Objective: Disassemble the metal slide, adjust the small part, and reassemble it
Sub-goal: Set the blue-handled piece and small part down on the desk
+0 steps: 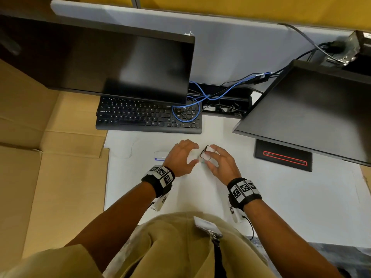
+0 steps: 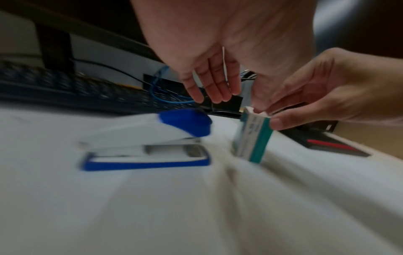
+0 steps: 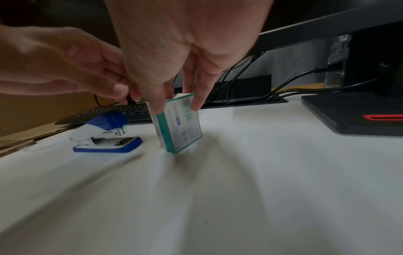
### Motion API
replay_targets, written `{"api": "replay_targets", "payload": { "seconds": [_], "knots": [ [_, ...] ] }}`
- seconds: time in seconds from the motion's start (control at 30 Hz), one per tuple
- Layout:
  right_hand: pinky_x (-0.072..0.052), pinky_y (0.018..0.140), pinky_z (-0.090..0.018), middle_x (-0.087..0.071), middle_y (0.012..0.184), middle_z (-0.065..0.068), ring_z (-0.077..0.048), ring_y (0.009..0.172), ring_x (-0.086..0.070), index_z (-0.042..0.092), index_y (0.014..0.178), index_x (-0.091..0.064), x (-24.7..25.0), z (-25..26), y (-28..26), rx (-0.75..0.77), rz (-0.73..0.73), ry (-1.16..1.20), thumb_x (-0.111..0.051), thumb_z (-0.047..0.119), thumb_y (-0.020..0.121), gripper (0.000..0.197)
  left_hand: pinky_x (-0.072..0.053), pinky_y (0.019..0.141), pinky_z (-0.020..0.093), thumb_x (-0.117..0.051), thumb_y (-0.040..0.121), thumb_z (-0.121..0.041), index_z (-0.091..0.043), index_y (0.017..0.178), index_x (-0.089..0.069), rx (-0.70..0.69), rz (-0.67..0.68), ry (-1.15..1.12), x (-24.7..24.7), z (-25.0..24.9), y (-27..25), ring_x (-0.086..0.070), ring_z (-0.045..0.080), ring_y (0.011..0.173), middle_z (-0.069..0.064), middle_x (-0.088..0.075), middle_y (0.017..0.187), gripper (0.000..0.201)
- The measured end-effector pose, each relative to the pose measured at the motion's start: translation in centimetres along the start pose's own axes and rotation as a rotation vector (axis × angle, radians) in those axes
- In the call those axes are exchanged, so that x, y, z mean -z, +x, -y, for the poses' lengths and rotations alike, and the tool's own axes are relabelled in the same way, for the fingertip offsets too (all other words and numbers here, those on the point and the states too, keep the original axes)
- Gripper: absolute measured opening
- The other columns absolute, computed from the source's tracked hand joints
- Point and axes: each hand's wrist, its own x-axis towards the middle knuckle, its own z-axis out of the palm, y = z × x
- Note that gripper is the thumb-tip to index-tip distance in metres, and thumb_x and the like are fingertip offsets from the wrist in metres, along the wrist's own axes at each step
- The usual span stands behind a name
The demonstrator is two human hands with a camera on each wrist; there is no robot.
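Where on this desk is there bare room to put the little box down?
Free: the white desk right of the small box, before the black monitor base; also the near strip toward the person. Crowded: left, by the stapler and keyboard.

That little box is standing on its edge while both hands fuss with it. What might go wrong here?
1. The small box stands on a narrow edge, tilted, steadied only by the right hand pinching its top; loosen that and it could topple.
2. Its top looks open where the left hand reaches, so whatever is inside might spill onto the white table.
3. The stapler lies close beside it and could get knocked.
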Motion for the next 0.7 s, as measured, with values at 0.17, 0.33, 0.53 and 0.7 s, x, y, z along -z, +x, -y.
{"api": "replay_targets", "payload": {
  "seconds": [0.17, 0.33, 0.53, 0.7],
  "knots": [
    [-0.04, 0.111, -0.032, -0.05, 0.144, -0.009, -0.026, 0.126, -0.055, 0.009, 0.12, -0.066, -0.4, 0.9, 1.4, 0.049, 0.044, 0.017, -0.066, 0.014, 0.087, 0.034, -0.049, 0.083, 0.033, -0.072, 0.077, -0.021, -0.019, 0.109, -0.066, 0.113, 0.08, 0.176, 2.5, 4.6, -2.1, -0.063, 0.026, 0.094, 0.004, -0.071, 0.103, 0.033],
    [-0.033, 0.109, -0.023, -0.051, 0.144, -0.009, -0.025, 0.125, -0.056, 0.009, 0.121, -0.066, -0.3, 2.0, 3.0, 0.063, 0.079, -0.001, -0.067, 0.013, 0.087, 0.034, -0.054, 0.075, 0.032, -0.068, 0.082, -0.031, -0.019, 0.107, -0.066, 0.33, 0.008, 0.198, 3.4, 5.9, -1.8, -0.065, 0.024, 0.083, 0.004, -0.071, 0.094, 0.028],
    [-0.033, 0.109, -0.027, -0.049, 0.146, -0.009, -0.028, 0.127, -0.054, 0.008, 0.122, -0.064, -0.3, 3.1, 4.4, 0.08, 0.12, -0.011, -0.065, 0.012, 0.087, 0.035, -0.047, 0.065, 0.028, -0.077, 0.072, -0.044, -0.011, 0.09, -0.063, 0.624, -0.111, 0.016, 2.8, 4.6, 0.3, -0.059, 0.019, 0.07, 0.005, -0.065, 0.079, 0.04],
    [-0.031, 0.107, -0.022, -0.049, 0.146, -0.006, -0.026, 0.127, -0.053, 0.01, 0.119, -0.063, -0.3, 3.0, 4.8, 0.062, 0.14, -0.043, -0.065, 0.013, 0.085, 0.034, -0.053, 0.079, 0.035, -0.076, 0.071, -0.05, -0.01, 0.098, -0.063, 0.695, -0.14, -0.056, 2.2, 4.3, 0.5, -0.062, 0.022, 0.082, 0.006, -0.069, 0.088, 0.05]
  ]
}}
